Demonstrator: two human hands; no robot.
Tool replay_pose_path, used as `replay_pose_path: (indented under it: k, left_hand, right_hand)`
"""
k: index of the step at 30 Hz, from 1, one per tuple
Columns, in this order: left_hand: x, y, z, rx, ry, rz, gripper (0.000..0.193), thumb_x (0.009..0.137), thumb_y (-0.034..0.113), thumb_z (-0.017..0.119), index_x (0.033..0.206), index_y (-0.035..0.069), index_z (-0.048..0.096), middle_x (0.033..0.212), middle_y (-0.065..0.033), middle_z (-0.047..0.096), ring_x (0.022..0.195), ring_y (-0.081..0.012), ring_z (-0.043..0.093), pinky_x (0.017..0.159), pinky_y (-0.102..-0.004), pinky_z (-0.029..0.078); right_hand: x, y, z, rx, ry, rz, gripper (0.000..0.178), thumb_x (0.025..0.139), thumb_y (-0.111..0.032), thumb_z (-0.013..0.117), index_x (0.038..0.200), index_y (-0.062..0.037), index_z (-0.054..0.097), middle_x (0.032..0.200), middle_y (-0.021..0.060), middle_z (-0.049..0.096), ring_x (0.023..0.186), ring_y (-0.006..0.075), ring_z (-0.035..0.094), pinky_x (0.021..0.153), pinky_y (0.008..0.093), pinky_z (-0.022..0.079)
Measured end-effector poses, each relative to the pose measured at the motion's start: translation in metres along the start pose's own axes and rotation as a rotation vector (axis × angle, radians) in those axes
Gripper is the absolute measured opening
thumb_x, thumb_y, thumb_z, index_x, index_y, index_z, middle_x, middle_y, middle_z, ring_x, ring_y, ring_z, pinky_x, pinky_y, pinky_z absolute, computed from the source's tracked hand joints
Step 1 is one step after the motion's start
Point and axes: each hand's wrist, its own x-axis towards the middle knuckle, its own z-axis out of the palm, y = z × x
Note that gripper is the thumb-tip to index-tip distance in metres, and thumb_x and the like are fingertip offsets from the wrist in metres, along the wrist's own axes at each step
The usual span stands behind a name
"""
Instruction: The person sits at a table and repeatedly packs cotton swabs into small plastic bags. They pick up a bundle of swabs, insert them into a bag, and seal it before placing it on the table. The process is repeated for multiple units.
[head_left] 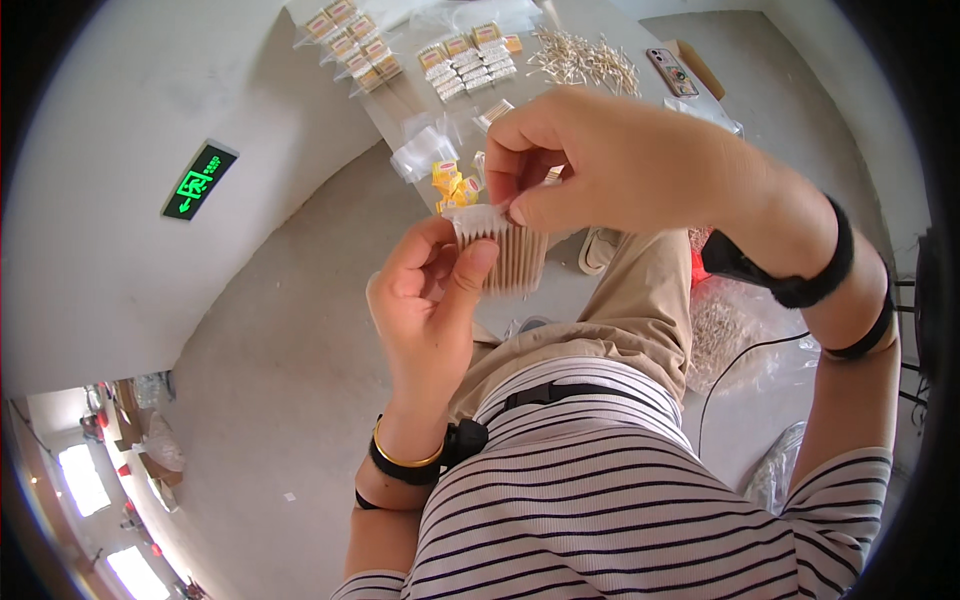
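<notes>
A flat row of wooden-stick cotton swabs (520, 262) is held up in front of me, slightly blurred, with a whitish band along its upper edge. My left hand (425, 305) grips the row at its left side, thumb across the front and fingers behind. At the top right of the same row, my right hand (630, 165) is closed, thumb and fingertips pinching the upper edge. Its curled fingers partly hide what lies between them. Small yellow printed paper pieces (452, 186) lie on the table just beyond my hands.
On the table (400, 100) are bagged packs with yellow labels (350, 45), stacked white-and-yellow packs (468, 65), loose swabs (585, 62), clear plastic bags (425, 150) and a phone (671, 72). A big clear bag of sticks (740, 325) stands by my right leg, near a black cable (745, 350).
</notes>
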Motion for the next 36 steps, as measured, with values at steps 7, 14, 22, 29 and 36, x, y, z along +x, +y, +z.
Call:
replay_pose_path:
  k: [7,14,22,29,36]
  left_hand:
    - [0.005,-0.005,0.004,-0.03,0.025,0.041,0.036,0.098,0.011,0.07,0.128,-0.007,0.058,0.102,-0.0055,0.069,0.09,-0.007,0.062,0.077,-0.0209,0.049]
    - [0.005,0.015,0.005,-0.105,-0.063,-0.065,0.039,0.097,0.004,0.067,0.132,-0.002,0.052,0.099,-0.0079,0.069,0.088,-0.0084,0.065,0.08,-0.0216,0.051]
    - [0.013,0.021,-0.004,0.029,-0.177,-0.065,0.036,0.092,-0.002,0.066,0.125,-0.001,0.054,0.093,-0.006,0.069,0.087,-0.0099,0.067,0.08,-0.0243,0.053]
    - [0.013,0.023,-0.002,0.084,-0.187,-0.039,0.032,0.092,-0.002,0.066,0.121,-0.001,0.054,0.091,-0.0053,0.069,0.085,-0.0097,0.067,0.08,-0.0244,0.052]
    - [0.018,0.026,-0.012,0.097,-0.283,-0.095,0.03,0.095,-0.001,0.066,0.122,-0.001,0.053,0.091,-0.0055,0.068,0.088,-0.008,0.064,0.08,-0.0225,0.05]
  right_hand:
    - [0.008,0.007,-0.006,0.248,-0.089,0.111,0.023,0.09,-0.018,0.068,0.103,0.0014,0.068,0.094,0.0017,0.069,0.088,0.0082,0.063,0.078,0.0248,0.051]
    - [0.008,0.007,-0.008,0.286,-0.13,0.147,0.024,0.089,-0.018,0.068,0.103,0.0011,0.069,0.093,0.0017,0.069,0.087,0.0079,0.063,0.079,0.0237,0.051]
    - [0.003,0.001,-0.007,0.173,-0.105,0.171,0.024,0.086,-0.019,0.069,0.1,0.0009,0.07,0.09,0.0015,0.068,0.084,0.0084,0.063,0.078,0.0239,0.05]
    - [0.003,0.001,-0.003,0.086,-0.049,0.097,0.019,0.085,-0.018,0.068,0.094,-0.0012,0.068,0.089,0.0011,0.066,0.087,0.0109,0.062,0.08,0.0273,0.049]
    - [0.003,0.007,0.002,0.011,-0.01,-0.007,0.017,0.086,-0.018,0.068,0.092,-0.0021,0.066,0.089,0.0012,0.066,0.088,0.013,0.062,0.081,0.0294,0.049]
